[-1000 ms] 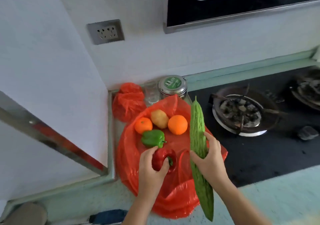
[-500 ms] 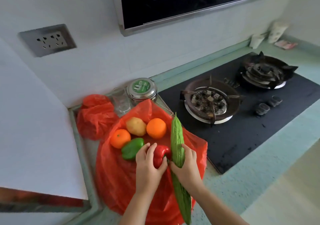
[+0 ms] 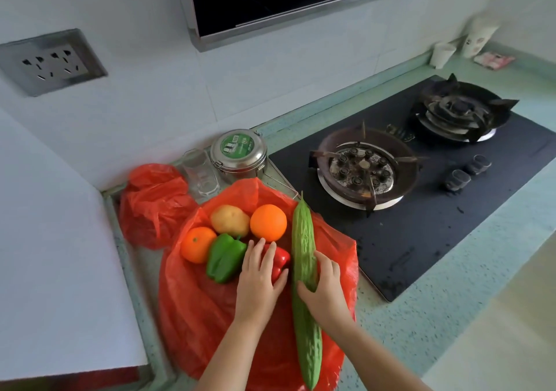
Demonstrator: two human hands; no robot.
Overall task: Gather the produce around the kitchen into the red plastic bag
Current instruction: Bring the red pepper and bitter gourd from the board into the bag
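— So, where does the produce sit?
— On top of the red plastic bag [image 3: 210, 315], which lies spread on the tabletop [image 3: 421, 330] left of the stove [image 3: 421, 210]. Two oranges [image 3: 268, 222], a potato [image 3: 230, 220] and a green pepper [image 3: 225, 256] cluster at its far end, touching one another.
— And the hands?
— The left hand [image 3: 257, 282] covers the red pepper [image 3: 278, 262], fingers [image 3: 255, 252] curled over it in a grasp; only the pepper's right part shows. The right hand [image 3: 323, 291] wraps around the bitter gourd [image 3: 304, 270], thumb on the left side, fingers over the right.
— Is the gourd lifted?
— Cannot tell. It runs lengthwise from far to near along the bag's right side, and its near tip ends just at the picture's bottom edge.
— Anything else hard to read?
— The bag's near end is cut off, and its opening is not visible. A second crumpled red bag [image 3: 153, 204] sits at far left; its contents are hidden. Behind stand a clear glass [image 3: 200, 174] and a round metal tin [image 3: 239, 153] with a green label, print too small to read. Small cups [image 3: 442, 55] at far right are blurred.
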